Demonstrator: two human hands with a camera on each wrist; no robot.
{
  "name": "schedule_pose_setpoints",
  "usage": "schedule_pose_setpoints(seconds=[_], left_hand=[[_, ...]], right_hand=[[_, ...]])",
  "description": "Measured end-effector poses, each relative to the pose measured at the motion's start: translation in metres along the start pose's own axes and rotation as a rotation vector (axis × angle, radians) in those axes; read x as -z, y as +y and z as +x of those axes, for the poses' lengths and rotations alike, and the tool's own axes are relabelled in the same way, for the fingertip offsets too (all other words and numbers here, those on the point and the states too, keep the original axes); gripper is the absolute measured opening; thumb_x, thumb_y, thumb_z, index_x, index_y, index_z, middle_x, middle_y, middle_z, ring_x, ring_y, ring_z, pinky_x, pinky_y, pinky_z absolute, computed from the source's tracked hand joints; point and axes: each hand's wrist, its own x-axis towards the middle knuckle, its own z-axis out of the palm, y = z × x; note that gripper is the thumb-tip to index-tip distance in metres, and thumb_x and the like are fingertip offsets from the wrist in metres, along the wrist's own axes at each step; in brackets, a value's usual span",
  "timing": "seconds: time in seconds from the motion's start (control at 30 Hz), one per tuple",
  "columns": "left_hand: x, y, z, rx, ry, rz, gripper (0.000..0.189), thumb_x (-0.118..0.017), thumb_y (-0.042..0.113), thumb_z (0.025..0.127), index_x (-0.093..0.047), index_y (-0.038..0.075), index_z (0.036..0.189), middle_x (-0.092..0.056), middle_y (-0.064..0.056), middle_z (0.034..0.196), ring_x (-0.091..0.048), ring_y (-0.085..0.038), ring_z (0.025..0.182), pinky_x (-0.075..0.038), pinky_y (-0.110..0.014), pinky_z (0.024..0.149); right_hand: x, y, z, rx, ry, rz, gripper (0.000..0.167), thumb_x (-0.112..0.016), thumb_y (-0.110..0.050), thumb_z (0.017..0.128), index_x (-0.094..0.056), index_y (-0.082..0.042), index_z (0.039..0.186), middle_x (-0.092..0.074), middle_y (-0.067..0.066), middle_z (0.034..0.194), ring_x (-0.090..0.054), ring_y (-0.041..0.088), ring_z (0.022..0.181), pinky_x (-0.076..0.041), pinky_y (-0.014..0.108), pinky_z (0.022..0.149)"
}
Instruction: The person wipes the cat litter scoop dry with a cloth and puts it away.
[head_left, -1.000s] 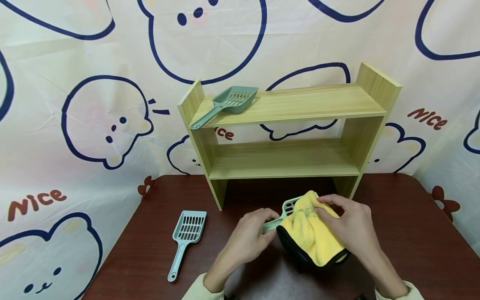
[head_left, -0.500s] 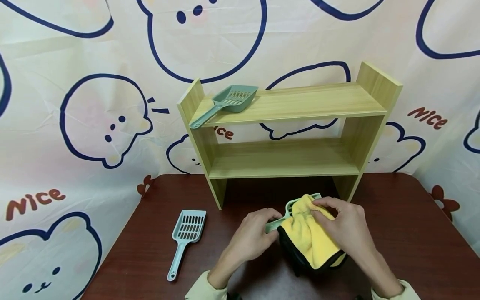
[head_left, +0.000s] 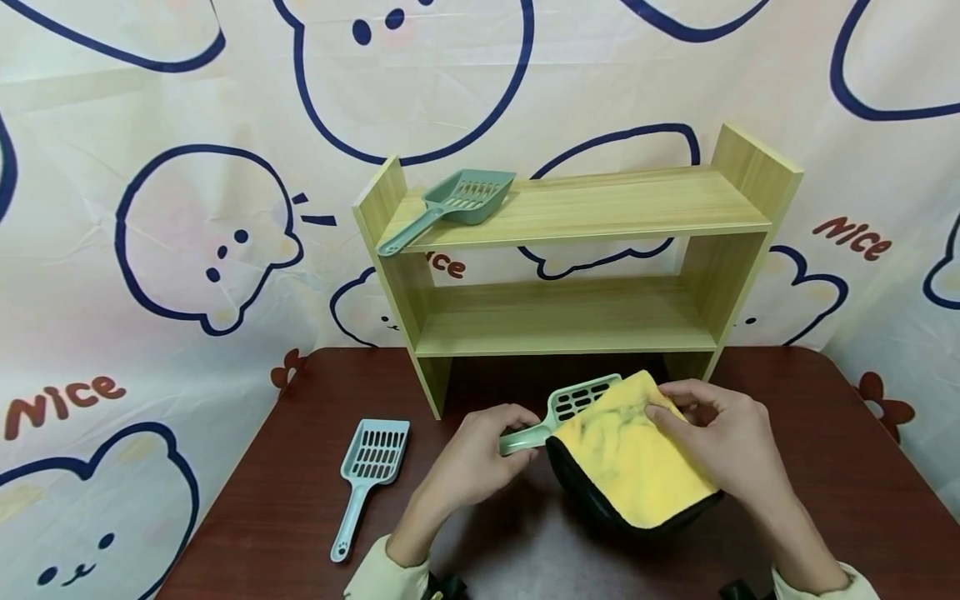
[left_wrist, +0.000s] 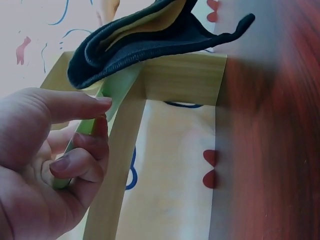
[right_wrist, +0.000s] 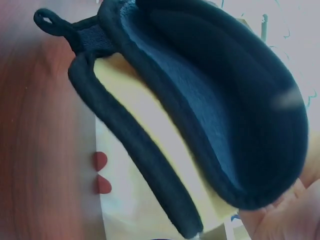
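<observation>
Two grips above the brown table (head_left: 251,517), before the wooden shelf (head_left: 570,321): with the left hand (head_left: 476,458), curled around the pale green scoop's (head_left: 538,432) handle; with the right hand (head_left: 726,437), pinching the yellow cloth (head_left: 630,454), which hides part of that scoop.

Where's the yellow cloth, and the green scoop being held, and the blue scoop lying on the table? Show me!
Yellow cloth (head_left: 633,454), head view: middle of its yellow side.
Held green scoop (head_left: 553,422), head view: the neck between handle and slotted head.
Blue scoop (head_left: 364,481), head view: where the handle joins the head.
</observation>
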Motion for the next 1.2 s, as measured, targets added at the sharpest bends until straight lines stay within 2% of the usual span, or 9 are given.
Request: schedule_pose_setpoints(seconds=[0.17, 0.23, 0.33, 0.47, 0.6, 0.8, 0.9, 1.07, 1.2], left_hand=[[0.002, -0.002, 0.0, -0.016, -0.012, -0.02, 0.024, -0.081, 0.003, 0.093, -0.074, 0.012, 0.114, -0.075, 0.004, 0.097, -0.061, -0.006, 0.08, -0.052, -0.023, 0.074], [0.0, -0.002, 0.0, -0.021, -0.02, -0.024, 0.023, -0.08, 0.002, 0.093, -0.074, 0.012, 0.113, -0.076, 0.003, 0.098, -0.06, -0.006, 0.08, -0.051, -0.023, 0.074], [-0.004, -0.001, 0.001, -0.024, -0.03, -0.024, 0.024, -0.077, -0.001, 0.094, -0.074, 0.011, 0.114, -0.076, 0.001, 0.101, -0.057, -0.007, 0.079, -0.05, -0.022, 0.073], [-0.009, 0.002, 0.003, -0.018, -0.045, -0.033, 0.025, -0.074, -0.003, 0.094, -0.074, 0.009, 0.117, -0.075, -0.001, 0.104, -0.053, -0.006, 0.076, -0.047, -0.021, 0.07], [-0.017, 0.005, 0.005, -0.02, -0.065, -0.034, 0.025, -0.074, -0.002, 0.096, -0.073, 0.009, 0.118, -0.075, -0.001, 0.105, -0.052, -0.003, 0.075, -0.047, -0.019, 0.069], [-0.024, 0.007, 0.006, -0.016, -0.067, -0.025, 0.023, -0.075, -0.002, 0.096, -0.073, 0.009, 0.115, -0.075, 0.0, 0.103, -0.054, -0.002, 0.077, -0.049, -0.018, 0.07], [-0.023, 0.006, 0.005, -0.009, -0.064, -0.02, 0.024, -0.075, -0.002, 0.095, -0.074, 0.01, 0.116, -0.075, 0.0, 0.104, -0.055, -0.003, 0.077, -0.049, -0.019, 0.071], [-0.016, 0.003, 0.003, 0.01, -0.07, -0.038, 0.025, -0.075, -0.001, 0.095, -0.073, 0.009, 0.118, -0.075, -0.001, 0.106, -0.053, -0.005, 0.076, -0.047, -0.02, 0.07], [-0.01, 0.0, 0.002, 0.016, -0.06, -0.055, 0.024, -0.078, 0.002, 0.095, -0.074, 0.01, 0.117, -0.076, 0.0, 0.104, -0.057, -0.007, 0.079, -0.049, -0.021, 0.072]], right_hand=[[-0.003, 0.005, 0.002, -0.047, -0.115, 0.118, 0.02, -0.087, -0.032, 0.093, -0.083, -0.02, 0.109, -0.083, -0.002, 0.1, -0.073, 0.0, 0.08, -0.056, 0.024, 0.064], [-0.006, 0.007, 0.002, -0.052, -0.134, 0.152, 0.02, -0.087, -0.031, 0.093, -0.083, -0.02, 0.109, -0.082, -0.004, 0.098, -0.073, 0.001, 0.079, -0.056, 0.025, 0.064], [-0.012, 0.008, 0.001, -0.011, -0.095, 0.132, 0.017, -0.089, -0.029, 0.091, -0.084, -0.022, 0.105, -0.081, -0.005, 0.093, -0.067, 0.002, 0.072, -0.053, 0.023, 0.06], [-0.021, 0.006, -0.002, 0.077, -0.01, 0.056, 0.015, -0.092, -0.024, 0.087, -0.085, -0.026, 0.1, -0.081, -0.004, 0.09, -0.052, 0.002, 0.058, -0.043, 0.021, 0.052], [-0.029, 0.004, -0.004, 0.134, 0.014, 0.023, 0.017, -0.094, -0.02, 0.084, -0.085, -0.024, 0.098, -0.083, -0.003, 0.091, -0.044, 0.0, 0.054, -0.038, 0.022, 0.049], [-0.034, 0.001, -0.007, 0.152, 0.021, -0.015, 0.018, -0.095, -0.019, 0.083, -0.086, -0.022, 0.098, -0.083, 0.001, 0.093, -0.038, -0.001, 0.051, -0.033, 0.023, 0.045], [-0.033, 0.0, -0.007, 0.166, 0.026, -0.035, 0.019, -0.094, -0.017, 0.083, -0.086, -0.021, 0.099, -0.084, 0.001, 0.096, -0.037, -0.005, 0.051, -0.032, 0.023, 0.045], [-0.024, -0.002, -0.006, 0.184, 0.052, -0.05, 0.019, -0.095, -0.015, 0.082, -0.085, -0.021, 0.097, -0.084, 0.002, 0.096, -0.022, -0.009, 0.046, -0.029, 0.022, 0.042], [-0.017, -0.002, -0.004, 0.172, 0.091, -0.046, 0.019, -0.096, -0.015, 0.081, -0.086, -0.021, 0.096, -0.084, 0.0, 0.093, -0.039, -0.007, 0.05, -0.033, 0.02, 0.045]])
